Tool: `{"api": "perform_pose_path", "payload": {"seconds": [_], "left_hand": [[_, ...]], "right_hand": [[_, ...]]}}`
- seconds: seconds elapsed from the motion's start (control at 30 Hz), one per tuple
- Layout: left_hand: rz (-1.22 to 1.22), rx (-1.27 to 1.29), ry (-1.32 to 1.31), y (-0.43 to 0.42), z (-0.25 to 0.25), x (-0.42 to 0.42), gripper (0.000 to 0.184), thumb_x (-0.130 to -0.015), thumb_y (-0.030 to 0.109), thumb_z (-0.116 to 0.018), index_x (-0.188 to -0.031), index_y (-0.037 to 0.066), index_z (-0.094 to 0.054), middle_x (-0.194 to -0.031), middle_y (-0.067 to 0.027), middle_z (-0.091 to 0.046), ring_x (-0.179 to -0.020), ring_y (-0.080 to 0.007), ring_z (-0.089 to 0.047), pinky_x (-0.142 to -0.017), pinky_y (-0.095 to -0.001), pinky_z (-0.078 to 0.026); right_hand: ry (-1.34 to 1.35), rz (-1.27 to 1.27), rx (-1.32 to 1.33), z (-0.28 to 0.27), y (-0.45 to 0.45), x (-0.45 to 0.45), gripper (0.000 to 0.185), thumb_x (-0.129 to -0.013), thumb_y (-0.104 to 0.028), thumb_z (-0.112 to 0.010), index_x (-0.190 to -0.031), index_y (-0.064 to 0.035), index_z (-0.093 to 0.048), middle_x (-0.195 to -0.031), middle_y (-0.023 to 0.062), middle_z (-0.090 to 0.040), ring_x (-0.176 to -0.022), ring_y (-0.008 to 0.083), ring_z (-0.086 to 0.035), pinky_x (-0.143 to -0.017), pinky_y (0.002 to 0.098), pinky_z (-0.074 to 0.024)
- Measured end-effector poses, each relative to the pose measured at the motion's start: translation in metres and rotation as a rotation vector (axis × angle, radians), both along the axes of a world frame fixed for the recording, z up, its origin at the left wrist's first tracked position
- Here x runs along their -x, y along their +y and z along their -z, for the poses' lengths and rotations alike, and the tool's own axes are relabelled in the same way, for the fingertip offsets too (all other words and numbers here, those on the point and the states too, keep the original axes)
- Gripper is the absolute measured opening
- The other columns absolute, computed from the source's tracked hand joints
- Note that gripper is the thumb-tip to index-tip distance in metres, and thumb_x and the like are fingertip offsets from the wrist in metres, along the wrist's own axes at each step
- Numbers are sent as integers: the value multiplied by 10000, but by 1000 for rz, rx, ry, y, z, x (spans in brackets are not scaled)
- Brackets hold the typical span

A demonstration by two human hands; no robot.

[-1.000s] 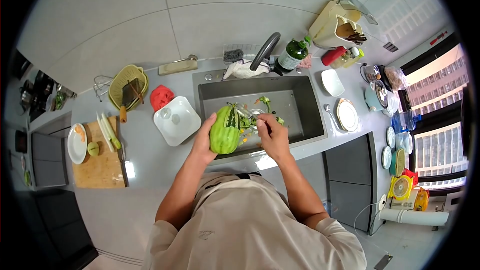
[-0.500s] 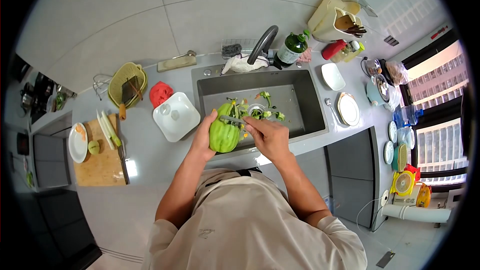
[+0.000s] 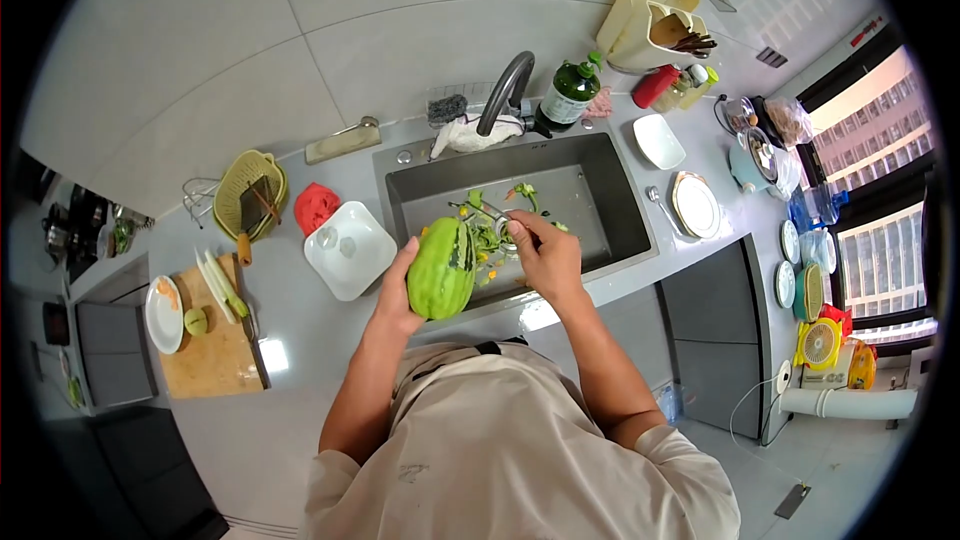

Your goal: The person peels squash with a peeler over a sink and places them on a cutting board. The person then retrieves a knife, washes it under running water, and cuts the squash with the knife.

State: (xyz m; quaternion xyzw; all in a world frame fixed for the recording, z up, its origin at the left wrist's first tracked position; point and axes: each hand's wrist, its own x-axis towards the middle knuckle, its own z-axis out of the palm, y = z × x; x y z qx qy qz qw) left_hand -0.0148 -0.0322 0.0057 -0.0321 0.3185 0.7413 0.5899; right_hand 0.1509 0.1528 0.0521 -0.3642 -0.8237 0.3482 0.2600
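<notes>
- Melon (image 3: 436,278), big, green and bumpy, is held up over the near edge of the sink (image 3: 590,225). It has a dark green patch on its right side.
- Left hand (image 3: 400,285) is curled around the melon's left side.
- Right hand (image 3: 548,255) has its fingers closed on a thin metal peeler (image 3: 494,211). The peeler is near the melon's top; I can't tell if they touch.
- Green scraps (image 3: 487,238) lie in the sink, under the black tap (image 3: 512,80).
- White square bowl (image 3: 350,258) sits left of the sink, next to a red bag (image 3: 316,208).
- Wooden cutting board (image 3: 215,370), farther left, has a round green fruit (image 3: 196,321) on it.
</notes>
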Motion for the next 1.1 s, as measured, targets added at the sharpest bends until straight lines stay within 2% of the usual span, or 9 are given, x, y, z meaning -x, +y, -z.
{"api": "perform_pose_path", "payload": {"seconds": [0.1, 0.2, 0.43, 0.5, 0.57, 0.73, 0.83, 0.9, 1.1], "left_hand": [[13, -97, -83, 4, 7, 2, 599, -1105, 434, -618, -1570, 60, -566, -1447, -141, -701, -1278, -295, -705, -1087, -487, -578], [16, -34, -19, 11, 11, 2, 665, -1097, 531, -550, -1584, 80, -552, -1449, -204, -692, -1246, -449, -704, -1017, -679, -570], [-36, 6, -32, 15, 8, 2, 597, -1107, 492, -544, -1531, 75, -595, -1383, -183, -730, -1168, -418, -744, -957, -593, -617], [-51, 14, -22, 15, 3, 3, 586, -1110, 486, -542, -1522, 73, -603, -1373, -175, -737, -1154, -404, -751, -946, -576, -624], [-34, -34, -25, 13, -4, 2, 548, -1102, 413, -603, -1514, 53, -615, -1394, -117, -734, -1236, -269, -722, -1075, -436, -576], [-45, -11, -15, 14, 0, 2, 557, -1111, 440, -571, -1511, 55, -616, -1387, -134, -736, -1222, -306, -727, -1033, -482, -594], [-52, -5, -9, 14, -2, 2, 557, -1111, 440, -571, -1512, 54, -615, -1388, -133, -735, -1223, -305, -725, -1035, -481, -591], [-42, -17, -19, 14, -5, 2, 548, -1105, 412, -600, -1517, 51, -613, -1396, -115, -731, -1239, -268, -717, -1076, -434, -571], [-47, -23, -22, 13, -1, 3, 549, -1100, 410, -608, -1522, 57, -610, -1389, -114, -729, -1230, -266, -716, -1065, -441, -574]], "right_hand": [[82, -11, 55, -2, -2, 0, 250, -1071, -300, -756, -1250, -138, -818, -852, 132, -771, -648, 245, -701, -649, 355, -557], [128, -54, 86, -3, -4, 0, 246, -1074, -287, -754, -1242, -116, -813, -853, 136, -770, -646, 221, -685, -657, 343, -555], [106, -110, 201, 5, -3, -4, 249, -1085, -295, -741, -1196, -77, -786, -795, 128, -733, -626, 219, -650, -641, 341, -531], [159, -142, 609, 11, 0, -6, 299, -1114, -336, -695, -1095, -40, -730, -761, 154, -681, -627, 251, -622, -640, 380, -508], [65, -143, 435, 19, -1, -4, 339, -1126, -363, -668, -1057, -32, -698, -751, 163, -657, -635, 269, -611, -645, 399, -499], [-68, -114, 254, 12, -5, -6, 418, -1147, -417, -610, -1007, -27, -661, -741, 181, -622, -668, 320, -606, -666, 452, -494], [9, -138, 336, 16, 0, -6, 464, -1155, -449, -593, -976, -24, -643, -692, 136, -611, -623, 260, -601, -624, 430, -486], [41, -182, 837, 13, 4, -8, 519, -1160, -484, -578, -922, -25, -620, -647, 72, -591, -579, 181, -565, -579, 394, -469], [-30, -200, 654, 14, -3, -5, 512, -1176, -441, -565, -870, -36, -631, -627, 45, -555, -552, 133, -532, -538, 374, -453]]}}
